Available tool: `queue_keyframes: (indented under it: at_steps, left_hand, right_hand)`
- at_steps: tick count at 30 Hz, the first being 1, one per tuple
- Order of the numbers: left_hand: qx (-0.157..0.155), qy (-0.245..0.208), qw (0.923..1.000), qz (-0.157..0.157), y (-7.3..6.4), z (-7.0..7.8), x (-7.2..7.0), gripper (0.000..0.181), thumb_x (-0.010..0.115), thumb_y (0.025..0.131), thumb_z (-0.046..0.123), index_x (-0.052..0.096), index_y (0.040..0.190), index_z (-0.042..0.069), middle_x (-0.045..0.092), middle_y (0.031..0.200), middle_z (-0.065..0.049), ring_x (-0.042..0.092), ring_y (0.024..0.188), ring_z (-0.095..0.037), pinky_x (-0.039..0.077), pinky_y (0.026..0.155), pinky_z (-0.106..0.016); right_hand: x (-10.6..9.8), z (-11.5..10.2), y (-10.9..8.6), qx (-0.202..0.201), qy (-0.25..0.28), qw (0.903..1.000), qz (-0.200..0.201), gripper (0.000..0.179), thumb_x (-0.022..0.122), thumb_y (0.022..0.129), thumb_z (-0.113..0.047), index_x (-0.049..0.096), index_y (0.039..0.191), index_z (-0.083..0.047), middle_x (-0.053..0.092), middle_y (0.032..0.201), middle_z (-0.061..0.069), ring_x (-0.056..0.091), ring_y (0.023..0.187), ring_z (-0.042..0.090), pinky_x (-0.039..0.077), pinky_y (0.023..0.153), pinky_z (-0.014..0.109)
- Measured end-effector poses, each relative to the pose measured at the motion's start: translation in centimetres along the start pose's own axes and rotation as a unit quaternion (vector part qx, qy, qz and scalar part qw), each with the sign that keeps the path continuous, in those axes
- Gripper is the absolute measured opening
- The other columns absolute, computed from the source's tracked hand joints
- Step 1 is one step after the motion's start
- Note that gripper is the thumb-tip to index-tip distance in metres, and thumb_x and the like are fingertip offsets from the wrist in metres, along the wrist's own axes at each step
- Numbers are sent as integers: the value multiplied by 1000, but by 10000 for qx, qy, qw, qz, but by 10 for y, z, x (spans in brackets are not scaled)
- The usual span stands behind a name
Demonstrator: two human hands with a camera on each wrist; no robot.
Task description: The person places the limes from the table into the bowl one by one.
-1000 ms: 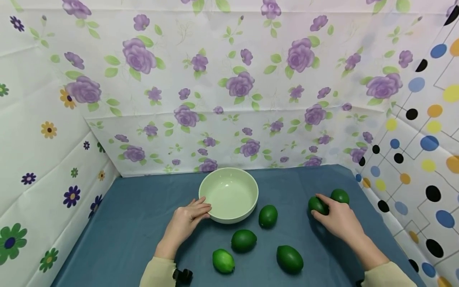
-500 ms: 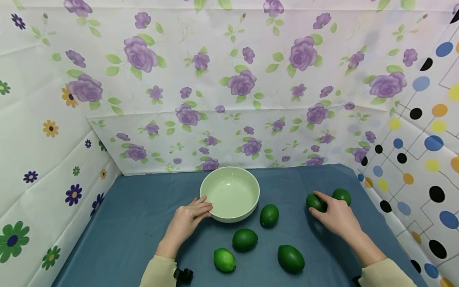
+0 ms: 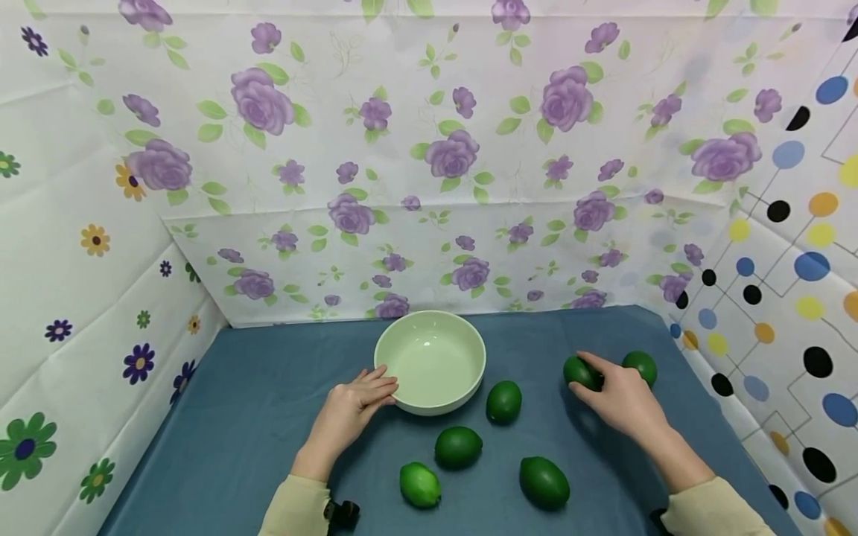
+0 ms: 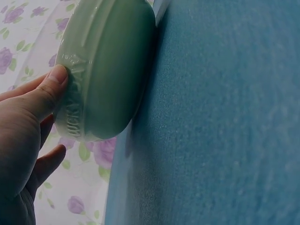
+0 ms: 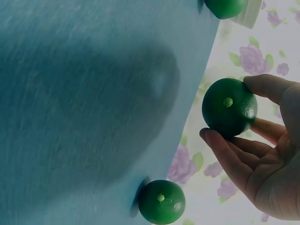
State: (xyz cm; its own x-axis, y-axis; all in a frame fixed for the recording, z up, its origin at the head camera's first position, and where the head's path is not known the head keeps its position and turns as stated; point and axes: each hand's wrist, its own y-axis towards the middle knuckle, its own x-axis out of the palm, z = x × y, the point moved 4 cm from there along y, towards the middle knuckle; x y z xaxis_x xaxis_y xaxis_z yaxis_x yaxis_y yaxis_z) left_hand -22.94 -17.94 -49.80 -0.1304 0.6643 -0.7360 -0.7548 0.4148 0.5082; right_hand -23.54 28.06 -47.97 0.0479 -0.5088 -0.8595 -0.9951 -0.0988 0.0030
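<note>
On the blue cloth stands a pale green bowl (image 3: pixel 429 361), its side with raised lettering showing in the left wrist view. My left hand (image 3: pixel 351 413) holds the bowl's near-left rim, thumb (image 4: pixel 56 79) on the outer wall and fingers over the edge. My right hand (image 3: pixel 626 398) grips a dark green lime (image 5: pixel 229 107) between thumb and fingers, raised off the cloth in the right wrist view. Just behind that hand lies another lime (image 3: pixel 640 368), partly covered by it in the head view.
Between the hands lie several more limes: one beside the bowl (image 3: pixel 503 403), a darker lime (image 3: pixel 459 447), a lighter lime (image 3: pixel 420 485) and a large lime (image 3: pixel 544 483) nearer the front. Flowered sheeting (image 3: pixel 348 216) rises behind; a dotted sheet (image 3: pixel 804 357) borders the right.
My right hand has drawn the gripped lime a little to the left and up, away from the lime behind it. My left hand stays on the bowl's rim.
</note>
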Motion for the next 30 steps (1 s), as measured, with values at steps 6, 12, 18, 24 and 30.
queue_keyframes:
  at_steps: [6, 12, 18, 24, 30]
  left_hand:
    - [5, 50, 10000, -35, 0, -1, 1, 36, 84, 92, 16, 81, 128, 12, 75, 130, -2, 62, 136, -22, 47, 117, -48]
    - [-35, 1, 9999, -110, 0, -1, 0, 36, 83, 93, 16, 81, 128, 13, 75, 131, -1, 62, 136, -20, 47, 118, -47]
    - [-71, -37, 9999, -134, -1, -1, 1, 35, 83, 94, 20, 81, 128, 13, 75, 131, 0, 61, 137, -19, 46, 119, -47]
    - [-234, -142, 9996, -113, -1, -2, 0, 34, 83, 94, 26, 82, 126, 14, 76, 128, 2, 60, 137, -16, 44, 120, -43]
    - [-278, -134, 9994, -122, 0, -3, 1, 32, 82, 94, 25, 83, 124, 14, 76, 127, 2, 61, 137, -16, 44, 120, -42]
  right_hand:
    - [0, -8, 0, -162, 158, 9997, 107, 68, 74, 104, -35, 49, 162, -8, 55, 57, 1, 50, 45, 20, 41, 49, 35]
    - [1, -16, 3, -319, 207, 9991, 204, 68, 74, 104, -36, 51, 161, -9, 68, 76, 0, 55, 51, 17, 44, 53, 34]
    - [1, -26, 7, -389, 246, 9987, 225, 67, 74, 104, -38, 51, 161, -11, 73, 86, 6, 56, 54, 17, 45, 53, 35]
    - [5, -36, 12, -419, 274, 9984, 250, 67, 75, 102, -40, 54, 160, -12, 76, 113, 19, 65, 70, 15, 52, 59, 36]
    - [9, -47, 16, -426, 315, 9982, 272, 66, 76, 102, -41, 55, 159, -14, 76, 113, 17, 65, 71, 14, 52, 59, 36]
